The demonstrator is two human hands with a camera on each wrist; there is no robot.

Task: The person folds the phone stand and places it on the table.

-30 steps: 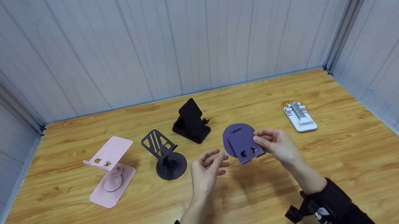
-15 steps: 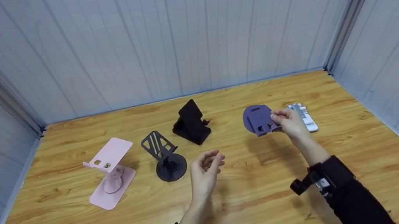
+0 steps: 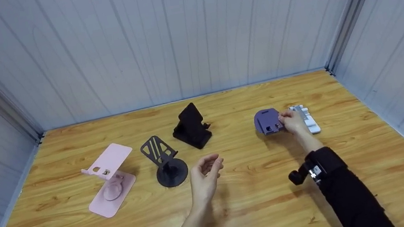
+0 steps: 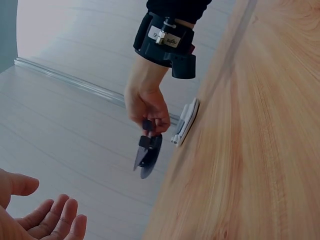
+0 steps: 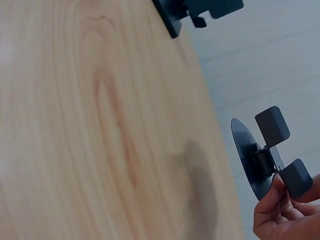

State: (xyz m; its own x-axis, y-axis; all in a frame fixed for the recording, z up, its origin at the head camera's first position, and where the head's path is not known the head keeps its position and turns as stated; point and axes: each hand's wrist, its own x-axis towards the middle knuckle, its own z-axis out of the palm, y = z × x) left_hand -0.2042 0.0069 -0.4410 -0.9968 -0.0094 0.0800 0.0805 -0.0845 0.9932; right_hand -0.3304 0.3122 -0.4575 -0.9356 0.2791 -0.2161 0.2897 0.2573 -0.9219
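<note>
My right hand point(image 3: 294, 123) pinches a purple phone stand point(image 3: 267, 119) by its right edge. The stand is folded, its plate lying over a round base. Seen from the right wrist, the phone stand point(image 5: 245, 152) is held off the wood, its shadow falling on the table apart from it, and two lip tabs stick out from the plate. My left hand point(image 3: 203, 177) hovers over the table's middle with relaxed, loosely bent fingers and holds nothing. Its fingers point(image 4: 52, 220) show at the lower left of the left wrist view.
A folded white phone stand point(image 3: 311, 123) lies just right of my right hand, partly covered by it. To the left stand a black phone stand point(image 3: 191, 127), a dark grey one with a round base point(image 3: 172, 174) and a pink one point(image 3: 113, 161). Pale walls point(image 3: 191, 43) enclose the table.
My right hand has carried the purple phone stand right and away from my left hand, then lowered it slightly near the white stand. The left hand has stayed almost in place.
</note>
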